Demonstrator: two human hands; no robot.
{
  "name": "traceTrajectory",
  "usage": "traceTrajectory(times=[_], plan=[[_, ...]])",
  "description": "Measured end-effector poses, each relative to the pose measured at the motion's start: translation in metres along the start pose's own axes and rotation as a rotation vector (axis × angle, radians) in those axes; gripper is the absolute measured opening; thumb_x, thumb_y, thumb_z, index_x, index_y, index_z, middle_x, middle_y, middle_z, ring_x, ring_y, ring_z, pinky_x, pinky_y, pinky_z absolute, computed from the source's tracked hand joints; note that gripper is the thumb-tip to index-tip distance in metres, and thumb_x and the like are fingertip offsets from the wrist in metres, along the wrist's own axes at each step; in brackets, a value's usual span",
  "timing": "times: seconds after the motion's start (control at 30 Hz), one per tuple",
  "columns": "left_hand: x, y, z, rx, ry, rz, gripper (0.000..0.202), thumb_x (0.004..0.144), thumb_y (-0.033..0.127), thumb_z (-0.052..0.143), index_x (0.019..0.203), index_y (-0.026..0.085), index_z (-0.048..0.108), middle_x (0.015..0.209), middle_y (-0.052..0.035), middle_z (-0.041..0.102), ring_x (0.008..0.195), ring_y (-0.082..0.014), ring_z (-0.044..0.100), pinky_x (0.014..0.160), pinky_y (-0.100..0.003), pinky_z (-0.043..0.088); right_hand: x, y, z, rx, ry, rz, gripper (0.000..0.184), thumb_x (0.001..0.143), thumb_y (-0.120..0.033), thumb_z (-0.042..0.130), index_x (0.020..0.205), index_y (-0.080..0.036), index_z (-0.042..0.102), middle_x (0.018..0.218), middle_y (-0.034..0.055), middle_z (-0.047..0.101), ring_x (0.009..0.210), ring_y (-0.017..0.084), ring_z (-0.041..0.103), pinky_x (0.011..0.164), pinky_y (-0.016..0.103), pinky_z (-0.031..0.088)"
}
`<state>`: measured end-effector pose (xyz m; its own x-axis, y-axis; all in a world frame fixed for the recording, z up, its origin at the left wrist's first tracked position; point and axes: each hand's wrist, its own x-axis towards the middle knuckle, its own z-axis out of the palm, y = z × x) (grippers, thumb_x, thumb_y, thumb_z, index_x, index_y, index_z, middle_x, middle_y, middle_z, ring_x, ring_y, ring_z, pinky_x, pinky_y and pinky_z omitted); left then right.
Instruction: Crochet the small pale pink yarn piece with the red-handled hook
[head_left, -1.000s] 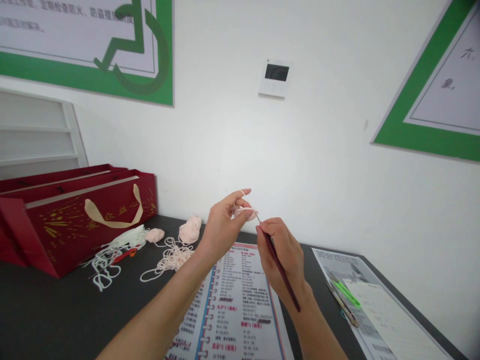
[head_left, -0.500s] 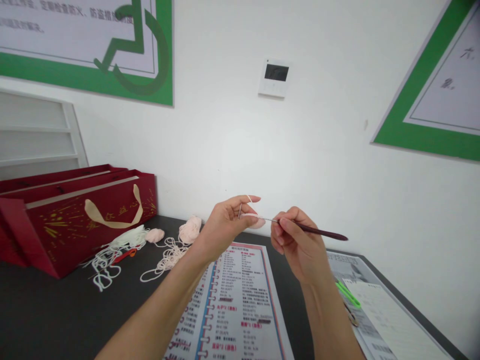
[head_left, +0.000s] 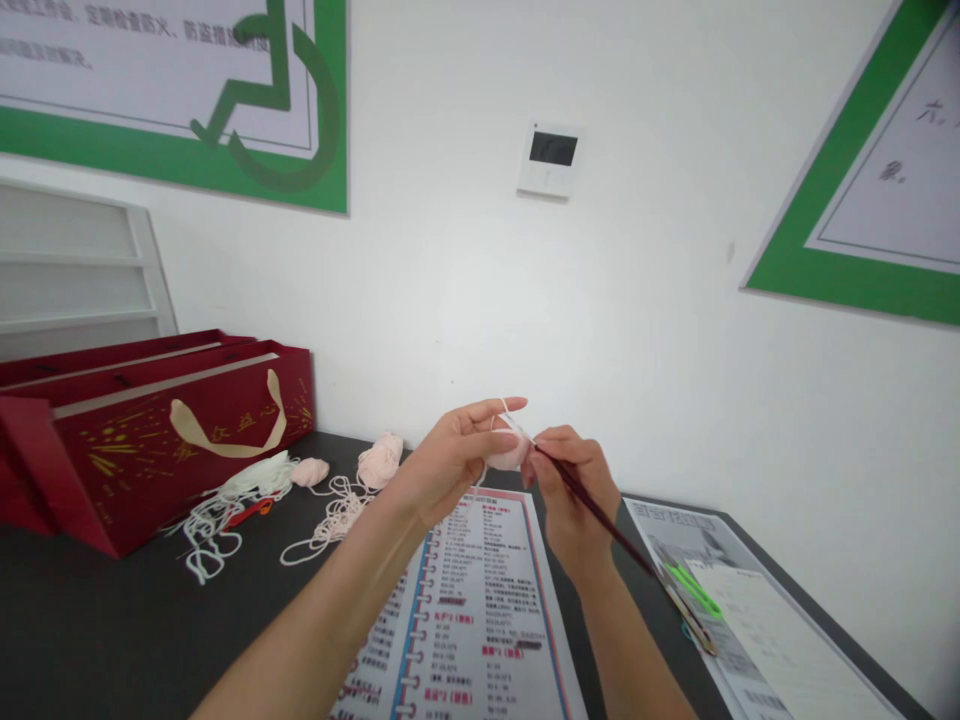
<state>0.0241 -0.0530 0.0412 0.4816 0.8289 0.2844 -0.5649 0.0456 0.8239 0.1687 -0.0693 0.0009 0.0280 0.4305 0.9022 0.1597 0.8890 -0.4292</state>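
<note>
A small pale pink crochet piece (head_left: 508, 452) is pinched between the thumb and fingers of my left hand (head_left: 457, 450). White yarn runs over that hand's raised index finger, and a strand hangs below the palm. My right hand (head_left: 574, 485) grips a crochet hook (head_left: 592, 508) with a dark red handle, its shaft slanting down to the right. The hook's metal tip meets the top of the crochet piece, where the two hands come close together. The exact stitch at the tip is too small to make out.
Below my hands lies a printed pattern sheet (head_left: 480, 600). Pink yarn balls (head_left: 380, 460) and tangled white yarn (head_left: 214, 530) rest at the left, before red gift bags (head_left: 187, 430). Green scissors (head_left: 696, 590) lie on papers (head_left: 757, 630) at the right.
My right hand has moved left, closer to the crochet piece. The hook has swung from nearly level to a steep slant, and the crochet piece has turned to show more of its round side.
</note>
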Motion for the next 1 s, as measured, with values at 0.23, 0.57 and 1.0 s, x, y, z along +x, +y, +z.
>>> traceTrajectory(times=[0.23, 0.57, 1.0], plan=[[0.002, 0.005, -0.013, -0.012, -0.027, 0.022, 0.038, 0.074, 0.010, 0.073, 0.111, 0.013, 0.069, 0.068, 0.0034, 0.058, 0.061, -0.0042, 0.052, 0.061, -0.018, 0.039, 0.014, -0.011, -0.020, 0.279, -0.130, 0.224, 0.010, 0.088, -0.015, 0.058, 0.089, -0.025, 0.059, 0.077, -0.0026, 0.054, 0.057, 0.009, 0.054, 0.047, 0.023, 0.042], [0.001, 0.012, -0.019, 0.054, -0.072, -0.079, 0.041, 0.069, 0.011, 0.075, 0.109, 0.009, 0.070, 0.070, -0.0002, 0.060, 0.060, -0.0061, 0.051, 0.058, -0.019, 0.039, 0.016, -0.017, -0.030, 0.330, -0.158, 0.303, 0.009, 0.085, -0.015, 0.063, 0.086, -0.024, 0.063, 0.079, -0.0014, 0.058, 0.055, 0.008, 0.054, 0.044, 0.021, 0.039], [0.003, 0.012, -0.032, 0.114, -0.224, -0.233, 0.036, 0.071, 0.014, 0.072, 0.107, 0.011, 0.070, 0.064, -0.0004, 0.061, 0.053, -0.0079, 0.055, 0.051, -0.020, 0.036, 0.019, -0.016, -0.041, 0.499, -0.246, 0.434, 0.007, 0.081, -0.014, 0.067, 0.079, -0.021, 0.065, 0.075, -0.0004, 0.060, 0.050, 0.008, 0.050, 0.041, 0.021, 0.034]])
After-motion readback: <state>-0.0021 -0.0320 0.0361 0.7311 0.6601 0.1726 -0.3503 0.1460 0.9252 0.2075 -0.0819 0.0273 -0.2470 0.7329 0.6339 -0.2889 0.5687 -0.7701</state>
